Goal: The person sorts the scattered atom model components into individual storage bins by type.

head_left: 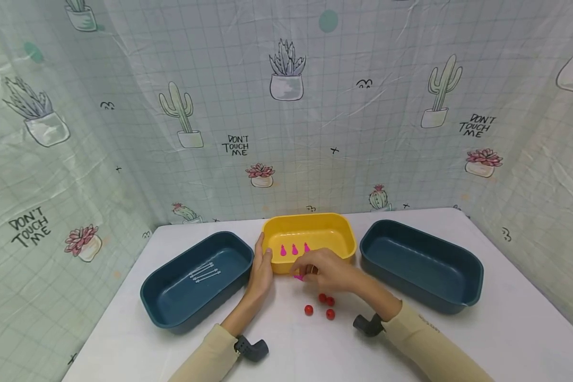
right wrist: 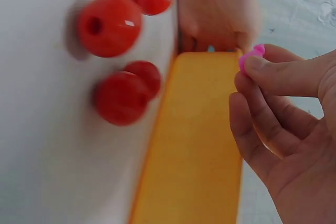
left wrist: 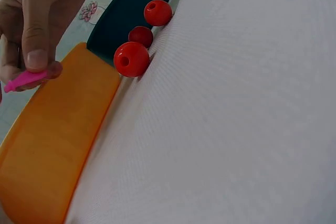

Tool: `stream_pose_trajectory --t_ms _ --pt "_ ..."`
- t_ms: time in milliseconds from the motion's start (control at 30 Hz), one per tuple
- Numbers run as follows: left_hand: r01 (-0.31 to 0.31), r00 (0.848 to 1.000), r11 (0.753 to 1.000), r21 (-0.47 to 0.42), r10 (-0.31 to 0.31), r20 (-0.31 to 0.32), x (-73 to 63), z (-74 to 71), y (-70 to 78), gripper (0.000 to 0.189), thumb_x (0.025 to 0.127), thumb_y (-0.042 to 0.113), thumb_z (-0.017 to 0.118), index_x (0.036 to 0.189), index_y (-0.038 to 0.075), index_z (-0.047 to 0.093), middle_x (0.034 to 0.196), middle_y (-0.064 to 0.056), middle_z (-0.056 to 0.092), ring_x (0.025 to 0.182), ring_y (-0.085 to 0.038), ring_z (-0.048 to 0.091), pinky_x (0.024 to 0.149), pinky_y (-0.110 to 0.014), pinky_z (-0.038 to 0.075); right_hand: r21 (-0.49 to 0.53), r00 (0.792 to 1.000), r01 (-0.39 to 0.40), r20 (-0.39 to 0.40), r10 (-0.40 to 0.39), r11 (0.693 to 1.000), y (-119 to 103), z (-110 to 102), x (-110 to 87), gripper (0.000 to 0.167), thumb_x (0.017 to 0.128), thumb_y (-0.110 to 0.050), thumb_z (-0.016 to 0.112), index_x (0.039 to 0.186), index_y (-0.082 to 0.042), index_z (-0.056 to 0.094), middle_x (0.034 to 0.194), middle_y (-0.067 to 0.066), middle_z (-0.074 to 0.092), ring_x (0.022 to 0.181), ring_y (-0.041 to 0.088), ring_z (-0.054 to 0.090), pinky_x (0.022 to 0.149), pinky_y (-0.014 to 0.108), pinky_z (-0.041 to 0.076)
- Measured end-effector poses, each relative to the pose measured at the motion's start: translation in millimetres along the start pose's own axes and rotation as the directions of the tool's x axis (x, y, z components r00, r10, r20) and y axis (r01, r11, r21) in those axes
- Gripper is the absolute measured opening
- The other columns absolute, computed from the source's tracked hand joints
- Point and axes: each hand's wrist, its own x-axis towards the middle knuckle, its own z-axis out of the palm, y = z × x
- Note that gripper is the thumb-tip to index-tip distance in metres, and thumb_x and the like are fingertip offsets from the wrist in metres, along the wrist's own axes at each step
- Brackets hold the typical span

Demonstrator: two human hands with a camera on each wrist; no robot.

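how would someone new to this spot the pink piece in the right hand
Find the yellow rectangular plastic bin between two dark blue bins. At its near side, the right hand pinches a small bright pink tapered piece. Unlike the three pink teardrop-shaped pieces inside the bin, this one is held.

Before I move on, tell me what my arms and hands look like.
Your left hand and right hand are ungloved. The left sleeve and right sleeve are beige. The right one has a small, dark marking, too small to read. Each wrist wears a dark, elbow-shaped device.
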Motion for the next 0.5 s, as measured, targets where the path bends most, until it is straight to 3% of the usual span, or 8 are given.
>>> stream_pose_trajectory --t_ms 267,500 --pt "-0.004 1.0 1.0 0.011 0.004 -0.006 -0.3 -0.3 0.5 0.058 0.112 0.029 0.032 0.167 0.025 0.015 0.175 -0.002 0.017 0.162 -0.029 0.015 0.131 -0.055 0.008 -0.016 0.992 0.082 -0.097 -0.083 0.997 1 -20 5.3 0.021 0.089 -0.002 0.078 0.109 -0.01 0.078 0.102 -0.002 0.077 0.085 0.007 0.065 0.082 0.02 0.059" --pt "0.013 1.0 1.0 0.004 -0.013 -0.003 -0.1 0.6 0.6 0.058 0.112 0.029 0.032 0.167 0.026 0.015 0.175 -0.001 0.016 0.162 -0.029 0.014 0.13 -0.056 0.008 0.007 0.987 0.038 -0.155 -0.036 0.999 -3 -41 9.0 0.02 0.09 -0.003 0.077 0.11 -0.007 0.075 0.095 0.0 0.075 0.083 0.009 0.064 0.08 0.019 0.057"
